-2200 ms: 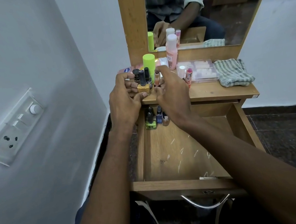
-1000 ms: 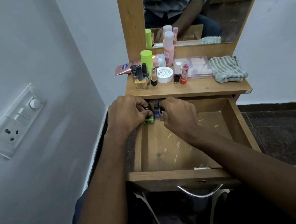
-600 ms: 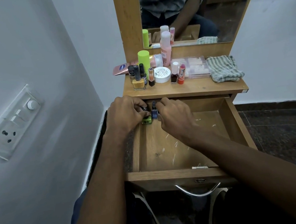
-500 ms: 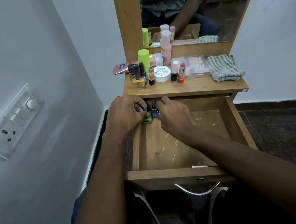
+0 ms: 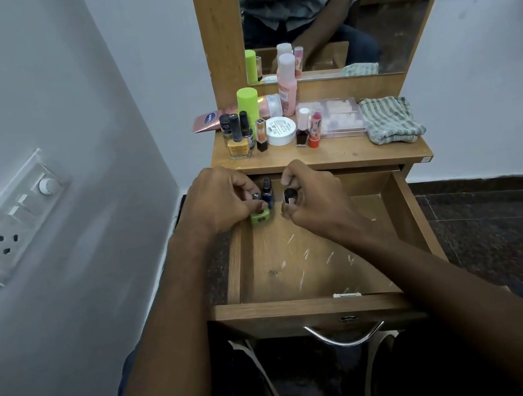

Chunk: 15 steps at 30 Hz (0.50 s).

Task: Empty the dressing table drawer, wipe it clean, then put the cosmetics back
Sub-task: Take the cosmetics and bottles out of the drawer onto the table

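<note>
Behind both hands the drawer [image 5: 312,267] floor lies bare; ahead, the tabletop's edge [image 5: 322,165] overhangs, crowded with bottles [image 5: 238,134].

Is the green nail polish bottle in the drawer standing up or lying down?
Standing up. The green bottle sits on its base at the drawer's back left corner, cap pointing up under the left hand's fingers.

White walls [image 5: 48,76], dark, perhaps stone floor [image 5: 496,226], wall switchboard [image 5: 13,214].

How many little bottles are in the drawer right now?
3, all at the drawer's back left: a green bottle in the left hand, a dark blue bottle beside it, a small bottle in the right hand. The hands could hide more.
</note>
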{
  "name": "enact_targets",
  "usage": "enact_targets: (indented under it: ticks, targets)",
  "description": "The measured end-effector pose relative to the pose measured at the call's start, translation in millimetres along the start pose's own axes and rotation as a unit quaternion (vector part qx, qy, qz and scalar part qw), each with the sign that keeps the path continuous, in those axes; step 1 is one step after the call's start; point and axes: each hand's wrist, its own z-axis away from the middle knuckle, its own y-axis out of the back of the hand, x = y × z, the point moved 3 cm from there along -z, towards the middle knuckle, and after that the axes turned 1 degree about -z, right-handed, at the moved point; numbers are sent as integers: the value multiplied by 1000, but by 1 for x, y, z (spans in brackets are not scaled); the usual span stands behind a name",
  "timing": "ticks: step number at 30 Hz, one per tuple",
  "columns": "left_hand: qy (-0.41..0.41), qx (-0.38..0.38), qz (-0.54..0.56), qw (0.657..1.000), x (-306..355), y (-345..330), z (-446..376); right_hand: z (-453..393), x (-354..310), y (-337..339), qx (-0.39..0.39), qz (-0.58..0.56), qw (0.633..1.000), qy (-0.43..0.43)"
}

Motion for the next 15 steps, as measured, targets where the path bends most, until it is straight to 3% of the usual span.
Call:
enact_targets:
  ticks: [6, 11, 15]
  targets:
    - [-50, 80, 148, 985, 26, 15, 3, 13, 1, 34, 80, -61, 995, -7]
    - [-75, 191, 134, 969, 49, 29, -5, -4, -18, 63, 151, -48, 986, 49]
    - [-89, 251, 86, 960, 61, 30, -13, -25, -29, 71, 160, -12, 983, 87]
